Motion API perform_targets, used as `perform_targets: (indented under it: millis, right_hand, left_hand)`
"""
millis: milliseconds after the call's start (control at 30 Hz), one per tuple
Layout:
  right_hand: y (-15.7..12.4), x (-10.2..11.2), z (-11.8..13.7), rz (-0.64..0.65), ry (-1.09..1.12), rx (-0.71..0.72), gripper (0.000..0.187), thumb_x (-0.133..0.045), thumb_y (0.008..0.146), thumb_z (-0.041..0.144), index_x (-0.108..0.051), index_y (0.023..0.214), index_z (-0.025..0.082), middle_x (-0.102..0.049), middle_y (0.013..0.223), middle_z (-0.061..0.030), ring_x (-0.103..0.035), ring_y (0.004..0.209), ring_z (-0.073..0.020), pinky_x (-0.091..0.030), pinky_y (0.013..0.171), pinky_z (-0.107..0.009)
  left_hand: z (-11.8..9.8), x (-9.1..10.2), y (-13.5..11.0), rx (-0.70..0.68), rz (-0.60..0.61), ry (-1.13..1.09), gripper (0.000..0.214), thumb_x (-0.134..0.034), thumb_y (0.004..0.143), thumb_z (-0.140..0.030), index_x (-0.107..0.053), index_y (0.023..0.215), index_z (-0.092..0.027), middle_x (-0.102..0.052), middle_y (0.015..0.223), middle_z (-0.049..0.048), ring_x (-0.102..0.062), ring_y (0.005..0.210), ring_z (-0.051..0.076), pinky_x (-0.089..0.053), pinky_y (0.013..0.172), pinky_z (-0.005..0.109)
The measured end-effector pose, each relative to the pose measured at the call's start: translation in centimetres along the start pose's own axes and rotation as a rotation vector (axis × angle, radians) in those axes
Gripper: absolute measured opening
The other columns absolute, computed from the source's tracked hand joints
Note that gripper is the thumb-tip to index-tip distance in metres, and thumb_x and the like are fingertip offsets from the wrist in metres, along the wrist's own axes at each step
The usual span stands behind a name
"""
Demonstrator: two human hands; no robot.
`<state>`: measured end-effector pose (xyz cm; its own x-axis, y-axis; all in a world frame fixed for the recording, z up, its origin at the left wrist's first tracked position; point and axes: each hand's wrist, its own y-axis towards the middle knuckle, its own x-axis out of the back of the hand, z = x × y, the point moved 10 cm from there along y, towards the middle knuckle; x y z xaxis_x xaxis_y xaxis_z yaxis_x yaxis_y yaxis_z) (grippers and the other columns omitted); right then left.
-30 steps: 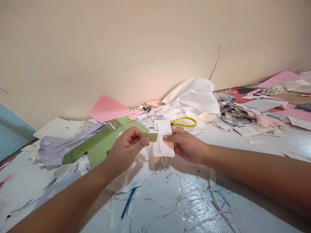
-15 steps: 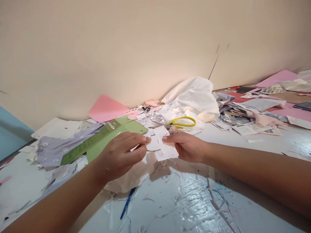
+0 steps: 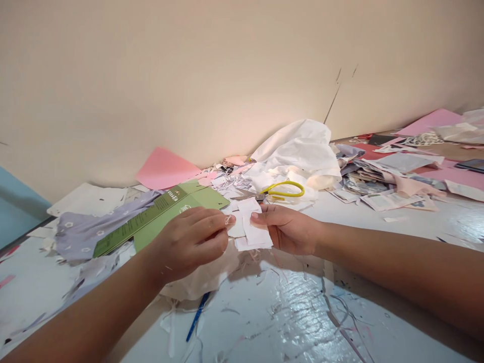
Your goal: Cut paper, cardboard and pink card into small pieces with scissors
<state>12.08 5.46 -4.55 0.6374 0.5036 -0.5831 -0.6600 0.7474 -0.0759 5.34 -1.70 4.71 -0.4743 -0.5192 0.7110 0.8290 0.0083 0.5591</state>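
Note:
In the middle of the head view, my right hand (image 3: 293, 229) pinches a small stack of white cut pieces (image 3: 257, 229), thumb on top. Whether these are cloth or paper I cannot tell. My left hand (image 3: 194, 242) is closed at the left edge of the stack, a wisp of white thread (image 3: 229, 220) at its fingertips. Loose fibres cling to the back of this hand. Just beyond the stack lie scissors with yellow handles (image 3: 285, 189), the blades partly showing. A green printed card folder (image 3: 162, 217) lies behind my left hand.
Crumpled white cloth (image 3: 298, 151) is heaped against the wall. Pink card (image 3: 166, 169) and lavender flowered cloth (image 3: 98, 227) lie left. Stacked scraps (image 3: 389, 181) cover the right. A blue pen-like stick (image 3: 197, 316) and stray threads lie on the shiny table (image 3: 295, 317).
The white stack in my right hand has turned a little and shifted slightly left. White thread shows more plainly at my left fingertips. The things on the table look unmoved.

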Motion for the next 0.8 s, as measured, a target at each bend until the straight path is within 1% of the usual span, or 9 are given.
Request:
perform_targets:
  millis: [100,233,333,433,600,633,700,767,800]
  right_hand:
    - [0.0,-0.3,0.0,0.0,-0.009,0.004,0.024,-0.059,0.074,0.017,-0.057,0.097,0.013,-0.067,0.079,-0.0038,-0.062,0.068,-0.0131,-0.048,0.067,-0.027]
    - [0.0,-0.1,0.0,-0.015,-0.01,0.015,0.024,-0.06,0.073,0.015,-0.058,0.097,0.014,-0.067,0.081,-0.0034,-0.062,0.067,-0.0122,-0.048,0.064,-0.025]
    - [0.0,0.2,-0.1,-0.04,-0.032,0.013,0.025,-0.061,0.072,0.015,-0.059,0.097,0.013,-0.067,0.079,-0.0034,-0.062,0.067,-0.0128,-0.048,0.063,-0.025]
    - [0.0,0.3,-0.5,-0.066,-0.067,-0.02,0.025,-0.064,0.069,0.018,-0.06,0.093,0.012,-0.067,0.076,-0.0039,-0.062,0.066,-0.0133,-0.048,0.062,-0.026]
    - [-0.3,0.8,-0.8,-0.167,-0.094,-0.055,0.021,-0.069,0.062,0.019,-0.061,0.08,0.014,-0.064,0.068,-0.0015,-0.061,0.067,-0.0138,-0.047,0.063,-0.027]
    - [-0.3,1.0,-0.9,-0.192,-0.102,-0.061,0.02,-0.07,0.06,0.02,-0.06,0.077,0.014,-0.063,0.066,-0.0005,-0.061,0.067,-0.0138,-0.047,0.063,-0.027]
    - [-0.5,1.4,-1.0,-0.242,-0.122,-0.065,0.021,-0.072,0.058,0.021,-0.058,0.071,0.015,-0.06,0.061,0.0015,-0.059,0.064,-0.0133,-0.046,0.062,-0.027]
    - [-0.6,2.0,-1.1,-0.299,-0.148,-0.054,0.022,-0.073,0.057,0.023,-0.056,0.068,0.016,-0.057,0.057,0.0028,-0.058,0.06,-0.0128,-0.046,0.059,-0.027]
    - [-0.7,2.3,-1.1,-0.326,-0.162,-0.042,0.022,-0.074,0.056,0.024,-0.056,0.068,0.017,-0.056,0.055,0.0032,-0.057,0.058,-0.0128,-0.045,0.057,-0.026]
  left_hand:
    - [-0.3,-0.1,0.2,-0.023,0.006,-0.007,0.018,-0.056,0.069,-0.002,-0.051,0.076,-0.018,-0.063,0.09,0.0072,-0.056,0.089,0.017,-0.047,0.077,0.032]
    - [-0.1,0.0,0.4,0.016,-0.012,-0.031,0.02,-0.055,0.068,-0.001,-0.051,0.077,-0.019,-0.06,0.085,0.0053,-0.056,0.084,0.016,-0.047,0.074,0.031]
    - [0.0,-0.2,0.4,0.052,-0.004,-0.04,0.02,-0.055,0.068,-0.002,-0.051,0.077,-0.02,-0.056,0.078,0.0029,-0.053,0.075,0.013,-0.047,0.067,0.027]
    - [-0.2,-0.4,0.4,0.065,0.018,-0.064,0.019,-0.052,0.069,-0.002,-0.05,0.074,-0.02,-0.054,0.076,0.0016,-0.051,0.069,0.011,-0.045,0.06,0.024]
    - [-0.9,0.4,0.8,0.05,-0.053,-0.042,0.02,-0.055,0.067,-0.001,-0.049,0.072,-0.019,-0.056,0.071,0.002,-0.053,0.065,0.011,-0.045,0.054,0.022]
    - [-1.2,0.5,0.9,0.028,-0.066,-0.016,0.019,-0.056,0.066,-0.001,-0.049,0.071,-0.019,-0.057,0.069,0.0021,-0.054,0.065,0.012,-0.046,0.054,0.023]
    - [-2.1,0.5,1.0,-0.059,-0.06,0.038,0.018,-0.058,0.066,-0.002,-0.05,0.069,-0.019,-0.058,0.067,0.0023,-0.056,0.066,0.014,-0.048,0.055,0.025]
    - [-3.1,0.1,0.9,-0.163,-0.012,0.072,0.017,-0.06,0.066,-0.004,-0.051,0.068,-0.018,-0.059,0.067,0.0027,-0.058,0.069,0.016,-0.049,0.058,0.028]
    - [-3.3,-0.2,0.9,-0.19,0.015,0.079,0.016,-0.06,0.066,-0.005,-0.052,0.069,-0.018,-0.059,0.067,0.0027,-0.059,0.069,0.016,-0.049,0.059,0.029]
